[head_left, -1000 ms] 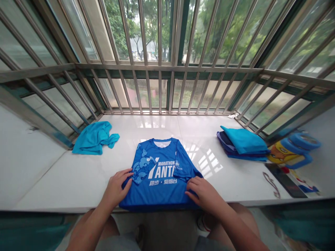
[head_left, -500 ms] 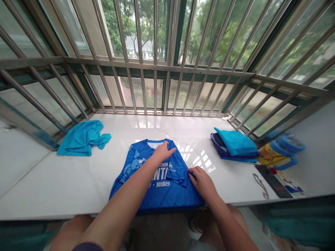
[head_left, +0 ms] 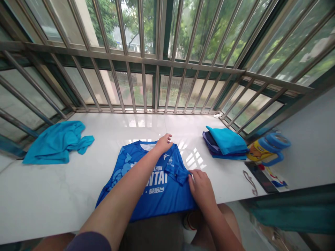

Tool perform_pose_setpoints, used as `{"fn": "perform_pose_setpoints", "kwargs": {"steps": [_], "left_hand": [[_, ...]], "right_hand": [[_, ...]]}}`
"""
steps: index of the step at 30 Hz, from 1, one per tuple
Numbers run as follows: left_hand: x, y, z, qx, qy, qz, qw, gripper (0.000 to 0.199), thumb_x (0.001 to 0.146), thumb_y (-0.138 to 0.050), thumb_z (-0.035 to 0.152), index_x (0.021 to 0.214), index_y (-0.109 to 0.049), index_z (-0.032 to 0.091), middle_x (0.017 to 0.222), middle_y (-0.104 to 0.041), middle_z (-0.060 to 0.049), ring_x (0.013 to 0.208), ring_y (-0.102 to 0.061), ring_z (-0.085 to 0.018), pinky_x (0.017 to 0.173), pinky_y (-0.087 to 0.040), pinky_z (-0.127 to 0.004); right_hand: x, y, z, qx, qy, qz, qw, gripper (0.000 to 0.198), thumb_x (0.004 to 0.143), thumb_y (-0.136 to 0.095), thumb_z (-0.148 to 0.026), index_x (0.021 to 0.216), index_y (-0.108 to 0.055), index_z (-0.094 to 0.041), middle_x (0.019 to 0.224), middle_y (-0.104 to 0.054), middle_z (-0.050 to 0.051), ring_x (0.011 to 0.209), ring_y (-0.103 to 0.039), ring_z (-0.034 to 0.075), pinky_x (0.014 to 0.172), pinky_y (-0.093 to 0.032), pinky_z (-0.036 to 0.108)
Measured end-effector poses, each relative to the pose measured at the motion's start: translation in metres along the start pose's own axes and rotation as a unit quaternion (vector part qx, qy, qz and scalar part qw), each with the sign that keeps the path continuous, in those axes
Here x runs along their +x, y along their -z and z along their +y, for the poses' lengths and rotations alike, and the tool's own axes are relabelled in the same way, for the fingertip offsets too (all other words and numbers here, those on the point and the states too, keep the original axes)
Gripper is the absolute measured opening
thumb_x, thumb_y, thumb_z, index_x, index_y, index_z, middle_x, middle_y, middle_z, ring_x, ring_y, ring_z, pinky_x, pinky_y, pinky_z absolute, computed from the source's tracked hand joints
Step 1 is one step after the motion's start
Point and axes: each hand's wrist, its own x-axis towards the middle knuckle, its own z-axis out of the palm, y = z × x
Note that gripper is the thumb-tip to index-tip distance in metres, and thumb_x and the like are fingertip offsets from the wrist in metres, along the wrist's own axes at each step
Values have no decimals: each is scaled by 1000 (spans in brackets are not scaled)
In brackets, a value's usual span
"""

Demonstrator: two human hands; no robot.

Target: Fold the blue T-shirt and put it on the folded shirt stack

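A blue jersey (head_left: pixel 149 181) lies flat at the near middle of the white worktop (head_left: pixel 52 195), its hem hanging slightly over the near edge. The left hand (head_left: pixel 163 143) reaches across, fingers loosely curled onto the collar's right shoulder, while the right hand (head_left: pixel 201 184) pinches the folded-in sleeve at the right side. To fold cleanly, I'd say keep both grips along one straight line and the cloth taut. A crumpled teal shirt (head_left: pixel 56 141) lies far left; folded clothes (head_left: pixel 225 143) sit stacked far right.

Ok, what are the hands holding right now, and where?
Blue shirt: left hand at its collar, right hand at the folded sleeve edge. Grip or press, cannot tell.
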Motion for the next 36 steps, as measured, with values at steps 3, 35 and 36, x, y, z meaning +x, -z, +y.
{"fn": "perform_pose_setpoints", "kwargs": {"steps": [3, 35, 36], "left_hand": [[-26, -2, 7, 57, 8, -16, 998, 35, 91, -77, 45, 114, -71, 18, 108, -77, -13, 104, -73, -29, 93, -54, -38], [-144, 1, -18, 111, -31, -42, 992, 28, 92, -60, 11, 113, -71, 24, 101, -77, -4, 98, -73, -23, 89, -53, -32], [-146, 3, -22, 109, -34, -33, 993, 31, 89, -59, 8, 113, -72, 24, 103, -77, -5, 101, -72, -24, 91, -53, -33]], "right_hand": [[-4, 0, -18, -10, 42, -39, 998, 32, 104, -65, -41, 129, -70, -23, 124, -70, 15, 113, -64, 33, 93, -52, 45], [-27, -9, -10, 9, 136, -43, 990, 26, 113, -51, -30, 110, -77, -25, 104, -77, 7, 99, -66, 25, 93, -43, 40], [-27, -6, -10, 13, 131, -46, 990, 27, 113, -51, -32, 107, -77, -25, 101, -77, 7, 100, -66, 25, 95, -43, 41]]}}
